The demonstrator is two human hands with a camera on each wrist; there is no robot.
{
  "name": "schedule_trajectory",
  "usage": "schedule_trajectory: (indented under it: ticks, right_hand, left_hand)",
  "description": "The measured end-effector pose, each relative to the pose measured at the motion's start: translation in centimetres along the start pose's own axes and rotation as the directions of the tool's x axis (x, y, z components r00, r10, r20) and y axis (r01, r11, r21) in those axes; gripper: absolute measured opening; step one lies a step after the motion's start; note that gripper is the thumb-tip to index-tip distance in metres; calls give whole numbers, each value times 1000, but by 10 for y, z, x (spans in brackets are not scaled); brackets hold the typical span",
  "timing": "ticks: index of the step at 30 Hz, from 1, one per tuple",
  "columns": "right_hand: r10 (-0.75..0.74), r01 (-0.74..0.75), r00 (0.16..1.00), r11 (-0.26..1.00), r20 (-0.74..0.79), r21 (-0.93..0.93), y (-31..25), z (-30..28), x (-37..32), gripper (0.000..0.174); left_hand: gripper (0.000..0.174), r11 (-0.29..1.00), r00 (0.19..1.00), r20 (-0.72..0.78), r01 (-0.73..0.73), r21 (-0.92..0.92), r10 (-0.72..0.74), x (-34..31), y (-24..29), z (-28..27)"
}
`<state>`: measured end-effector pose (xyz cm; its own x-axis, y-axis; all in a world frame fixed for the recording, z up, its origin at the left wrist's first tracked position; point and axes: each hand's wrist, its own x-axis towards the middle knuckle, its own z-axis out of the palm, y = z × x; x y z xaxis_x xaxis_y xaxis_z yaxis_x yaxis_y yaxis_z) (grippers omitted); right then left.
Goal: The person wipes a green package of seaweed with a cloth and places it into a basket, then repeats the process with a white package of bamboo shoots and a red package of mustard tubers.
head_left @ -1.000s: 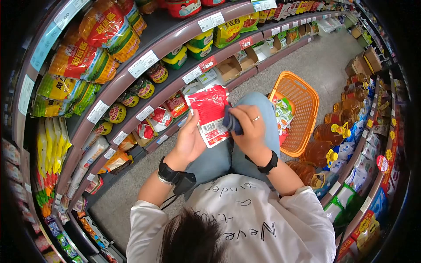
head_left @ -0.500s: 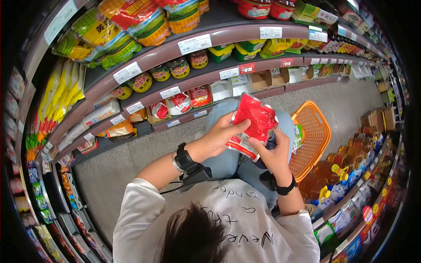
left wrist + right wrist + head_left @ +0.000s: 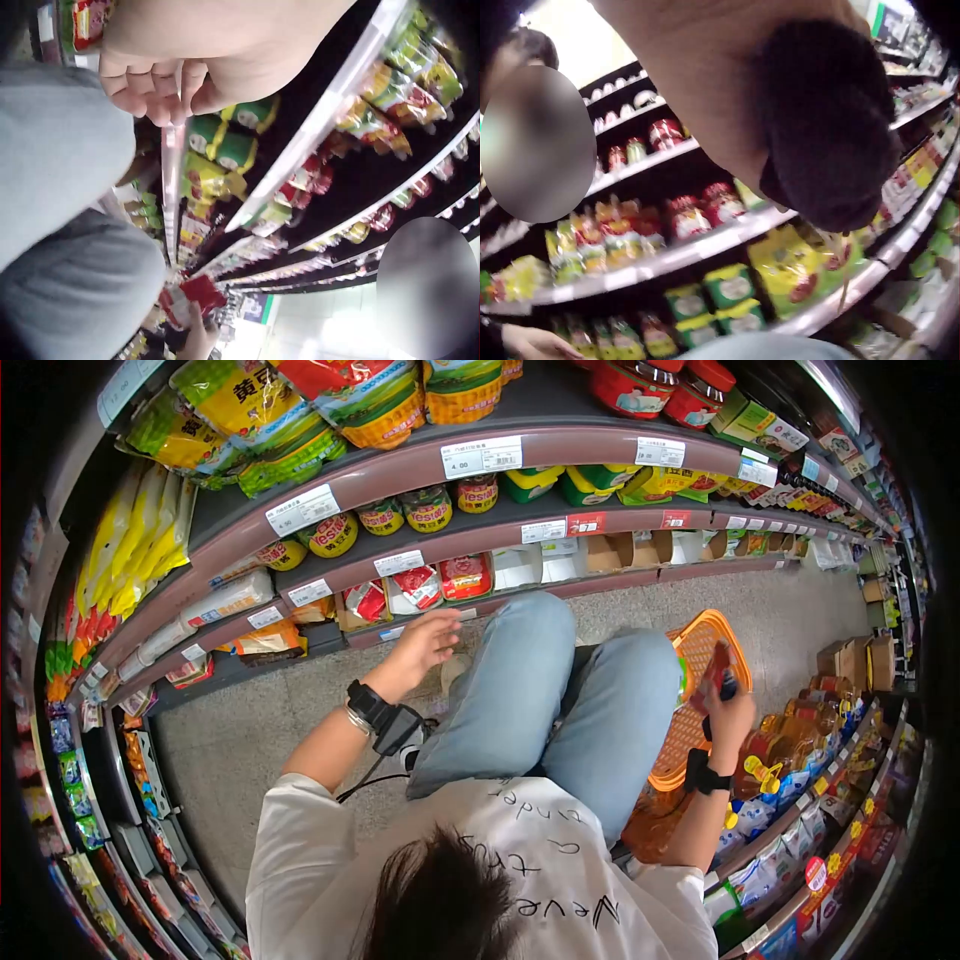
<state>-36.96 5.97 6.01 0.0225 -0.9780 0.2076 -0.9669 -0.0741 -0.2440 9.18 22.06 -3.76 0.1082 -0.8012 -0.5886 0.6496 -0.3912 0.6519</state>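
Note:
My right hand [image 3: 733,715] grips a red pouch [image 3: 712,678] out to the right, overlapping the orange basket [image 3: 680,748] in the head view. A dark cloth [image 3: 829,127] is bunched in that same hand. In the left wrist view the red pouch [image 3: 202,291] shows above the right hand's fingers. My left hand [image 3: 420,652] hangs in the air left of the knees, fingers loosely bent and holding nothing. It is nearest the low shelf with red packs [image 3: 465,577]. A green packet [image 3: 684,682] lies in the basket, partly hidden by the right knee.
Shelves curve along the front and left, with sauce jars [image 3: 332,535], yellow-green tubs [image 3: 530,484] and bagged sauces [image 3: 250,400]. Oil bottles [image 3: 762,765] stand close at the right, beside the basket. Bent knees [image 3: 625,690] fill the middle; grey floor [image 3: 240,755] lies around them.
The red pouch was turned over between both hands. The left hand has let go and moved left; the right hand has carried the pouch and cloth right, to the basket.

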Motion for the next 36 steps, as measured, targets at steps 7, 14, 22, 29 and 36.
schedule_trajectory:
  ticks: [7, 14, 22, 29, 36]
  right_hand:
    - [332, -242, 919, 900, 211, -362, 67, 110, -23, 45]
    - [341, -275, 911, 922, 232, -273, 67, 127, -30, 44]
    - [188, -174, 981, 956, -39, 238, -31, 21, 15, 38]
    - [34, -69, 997, 747, 66, 661, -157, -29, -9, 40]
    - [-376, 247, 926, 654, 24, 715, -232, -11, -18, 33]
  left_hand:
    - [19, 973, 980, -143, 105, -203, -135, 52, -13, -79]
    - [28, 961, 949, -302, 6, -276, -92, 124, -7, -129]
    - [31, 976, 874, -481, -159, -146, 71, 188, 6, -150]
    - [31, 972, 821, -558, -211, -105, 118, 215, 4, -161]
    - [31, 960, 812, -567, -250, -129, 135, 216, -4, -165]
